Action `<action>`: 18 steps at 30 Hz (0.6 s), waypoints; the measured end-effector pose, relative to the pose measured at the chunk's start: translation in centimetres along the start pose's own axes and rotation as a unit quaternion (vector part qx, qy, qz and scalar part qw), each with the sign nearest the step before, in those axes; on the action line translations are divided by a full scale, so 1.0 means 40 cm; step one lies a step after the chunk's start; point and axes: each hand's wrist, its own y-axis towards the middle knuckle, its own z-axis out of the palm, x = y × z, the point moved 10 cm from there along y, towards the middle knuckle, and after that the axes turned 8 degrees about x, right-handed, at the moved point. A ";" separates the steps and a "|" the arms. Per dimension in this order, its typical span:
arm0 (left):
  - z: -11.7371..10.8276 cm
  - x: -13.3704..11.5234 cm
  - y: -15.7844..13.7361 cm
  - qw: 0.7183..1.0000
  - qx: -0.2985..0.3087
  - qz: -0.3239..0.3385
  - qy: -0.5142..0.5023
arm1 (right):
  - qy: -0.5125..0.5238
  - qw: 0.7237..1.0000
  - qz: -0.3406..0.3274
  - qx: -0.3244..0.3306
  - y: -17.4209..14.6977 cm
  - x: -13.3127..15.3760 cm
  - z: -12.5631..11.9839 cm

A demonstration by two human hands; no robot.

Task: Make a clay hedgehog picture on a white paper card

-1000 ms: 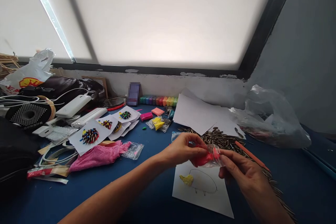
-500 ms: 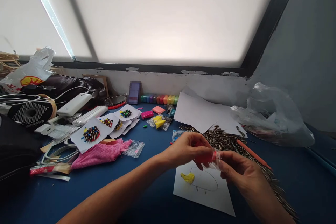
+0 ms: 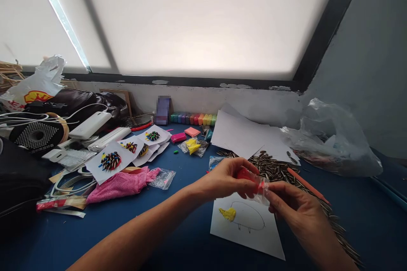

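Between my two hands is a clear plastic packet of red modelling clay (image 3: 249, 179), held above the paper. My left hand (image 3: 227, 180) is closed around the clay side of the packet. The thumb and fingers of my right hand (image 3: 291, 203) pinch the crinkled clear end. Under them lies a white sheet of paper (image 3: 222, 230) with an outline of a rounded body and short legs drawn on it. A patch of yellow clay (image 3: 227, 214) covers the pointed left end of that outline.
Sunflower seeds (image 3: 270, 165) lie heaped behind and right of my hands, with an orange stick (image 3: 308, 185) across them. Finished seed-and-clay pictures (image 3: 110, 161), a pink cloth (image 3: 122, 186) and clay packets (image 3: 193, 145) are at left and centre. A plastic bag (image 3: 337, 148) sits at right.
My hands stay over the drawing and keep hold of the packet. My left fingers have shifted slightly, so more of the red clay shows. Nothing else on the table has moved.
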 end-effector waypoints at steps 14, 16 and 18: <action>0.005 0.016 -0.014 0.997 0.024 -0.046 0.057 | 0.051 0.994 0.067 0.073 0.008 -0.069 0.035; -0.015 0.010 -0.012 0.997 -0.006 -0.035 0.062 | 0.052 0.994 0.058 0.081 0.008 -0.063 0.041; -0.023 0.010 -0.009 0.996 -0.022 -0.035 0.075 | 0.038 0.996 0.045 0.063 0.010 -0.054 0.035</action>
